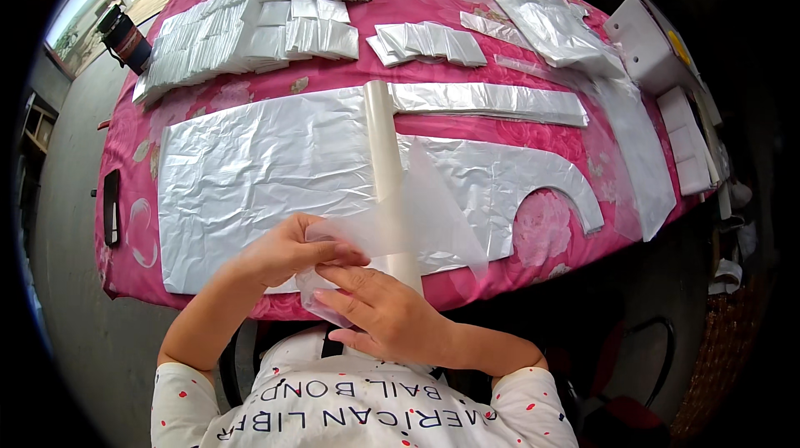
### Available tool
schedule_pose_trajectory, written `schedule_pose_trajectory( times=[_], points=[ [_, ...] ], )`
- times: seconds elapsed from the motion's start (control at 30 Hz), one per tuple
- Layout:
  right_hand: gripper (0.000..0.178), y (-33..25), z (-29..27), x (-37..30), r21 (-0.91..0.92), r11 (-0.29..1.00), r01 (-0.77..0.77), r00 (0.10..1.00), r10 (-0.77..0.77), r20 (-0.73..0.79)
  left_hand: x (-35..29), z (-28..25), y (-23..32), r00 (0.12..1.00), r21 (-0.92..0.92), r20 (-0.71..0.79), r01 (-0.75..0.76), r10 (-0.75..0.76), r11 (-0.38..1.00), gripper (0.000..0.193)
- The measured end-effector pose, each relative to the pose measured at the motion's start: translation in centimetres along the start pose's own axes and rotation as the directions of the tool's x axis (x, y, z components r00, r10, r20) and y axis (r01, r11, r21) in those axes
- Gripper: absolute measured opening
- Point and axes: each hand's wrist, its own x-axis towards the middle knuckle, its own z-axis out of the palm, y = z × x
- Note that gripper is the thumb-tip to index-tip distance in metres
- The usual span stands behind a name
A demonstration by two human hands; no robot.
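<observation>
Shirt point(358, 406), hands point(379, 306) on film point(442, 210), near table edge point(279, 309)

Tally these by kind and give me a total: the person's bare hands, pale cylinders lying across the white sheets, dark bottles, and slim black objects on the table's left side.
Left hand and right hand: 2
Pale cylinder: 1
Dark bottle: 1
Slim black object: 1
Total: 5

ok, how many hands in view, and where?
2. The left hand is at the translucent film, left of the pale tube; the right hand is beside it, nearer the shirt. Film covers some fingers.
</observation>
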Motion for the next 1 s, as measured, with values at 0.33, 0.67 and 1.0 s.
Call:
schedule_pose_trajectory(
  times=[0.33, 0.67, 1.0],
  points=[
    [0.041, -0.4, -1.4, -6.2, -0.4, 0.739, -0.543, 0.837, 0.514, -0.187, -12.0, -12.1, -3.3, 0.838, -0.052, -0.518, 0.169, -0.171, 0.984, 0.016],
    [0.049, 0.1, 0.2, -7.5, -0.285, 0.505, -0.814, 0.521, 0.853, 0.022, -12.6, -15.2, -2.2, 0.763, 0.236, -0.604, 0.446, -0.229, 0.863, 0.013],
    [0.05, 0.3, 0.0, -7.8, -0.264, 0.46, -0.848, 0.454, 0.887, 0.086, -2.7, -2.3, -1.0, 0.673, 0.901, -0.283, -0.057, 0.683, 0.43, 0.037]
  ],
)
